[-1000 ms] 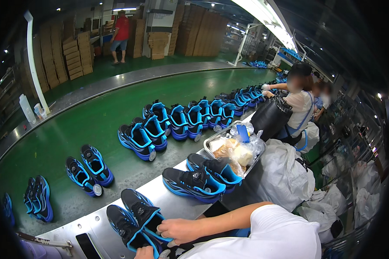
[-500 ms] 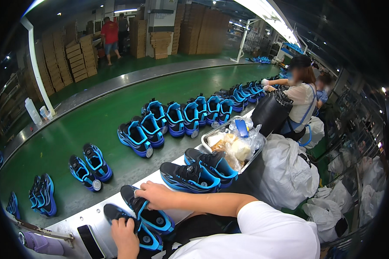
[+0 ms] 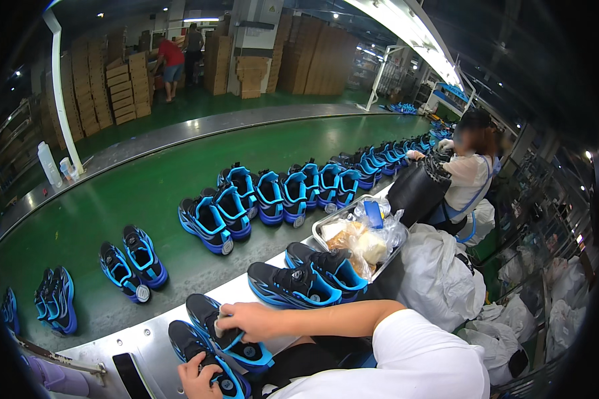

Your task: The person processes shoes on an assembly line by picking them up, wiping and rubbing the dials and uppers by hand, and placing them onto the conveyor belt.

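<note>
We are working on a pair of black trainers with bright blue soles and trim (image 3: 226, 342) that lies at the near edge of the pale metal desk (image 3: 140, 336), close against our body. Our right hand (image 3: 249, 321) reaches across from the right and is closed on a small pale cloth or pad, which it presses to the upper of the farther shoe. Our left hand (image 3: 196, 380) curls over the toe of the nearer shoe, fingers bent down on it and holding it in place.

Against a second ago, the right hand has slid from the near side of the pair up onto the farther shoe, and the left hand has come forward onto the nearer one; our view has also swung a little to the left. We judge that the wiping has passed from one shoe to its partner, so this pair is partly done.

Just beyond lies a second black-and-blue pair (image 3: 309, 279), then a metal tray of crumpled clear bags (image 3: 359, 236). More pairs stand on the green conveyor belt (image 3: 113, 199). A seated co-worker (image 3: 469, 176) is at work farther along.
</note>
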### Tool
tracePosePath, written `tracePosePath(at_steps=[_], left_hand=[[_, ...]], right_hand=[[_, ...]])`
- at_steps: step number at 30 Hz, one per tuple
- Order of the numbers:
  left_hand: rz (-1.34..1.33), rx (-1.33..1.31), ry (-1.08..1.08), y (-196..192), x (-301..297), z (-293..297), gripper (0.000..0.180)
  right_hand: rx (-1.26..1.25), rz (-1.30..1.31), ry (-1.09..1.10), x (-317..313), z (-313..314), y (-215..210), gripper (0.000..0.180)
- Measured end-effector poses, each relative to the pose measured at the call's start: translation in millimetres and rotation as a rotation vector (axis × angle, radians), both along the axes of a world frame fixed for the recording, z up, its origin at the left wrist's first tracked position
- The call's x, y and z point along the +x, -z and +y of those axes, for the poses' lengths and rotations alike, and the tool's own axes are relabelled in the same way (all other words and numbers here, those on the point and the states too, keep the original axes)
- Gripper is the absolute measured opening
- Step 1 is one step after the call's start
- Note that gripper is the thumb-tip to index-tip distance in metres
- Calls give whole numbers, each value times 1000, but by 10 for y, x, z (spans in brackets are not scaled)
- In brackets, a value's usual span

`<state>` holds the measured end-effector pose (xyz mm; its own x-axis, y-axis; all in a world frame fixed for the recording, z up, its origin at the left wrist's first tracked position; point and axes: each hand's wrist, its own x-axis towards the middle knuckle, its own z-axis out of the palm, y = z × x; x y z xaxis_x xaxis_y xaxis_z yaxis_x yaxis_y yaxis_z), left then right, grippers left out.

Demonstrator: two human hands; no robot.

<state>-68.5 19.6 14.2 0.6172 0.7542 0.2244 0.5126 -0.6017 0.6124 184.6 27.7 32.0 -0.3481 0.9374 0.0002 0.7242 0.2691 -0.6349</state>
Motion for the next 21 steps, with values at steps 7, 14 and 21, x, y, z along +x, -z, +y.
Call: tracePosePath(at_steps=[7, 14, 21], left_hand=[[51, 138, -37, 42, 166, -58, 35], [104, 181, -51, 95, 202, -51, 34], [-164, 236, -150, 109, 263, -114, 46]], right_hand=[[400, -189, -6, -153, -76, 403, 46], [307, -78, 1, -151, -195, 99, 54], [391, -38, 21, 9, -372, 282, 53]])
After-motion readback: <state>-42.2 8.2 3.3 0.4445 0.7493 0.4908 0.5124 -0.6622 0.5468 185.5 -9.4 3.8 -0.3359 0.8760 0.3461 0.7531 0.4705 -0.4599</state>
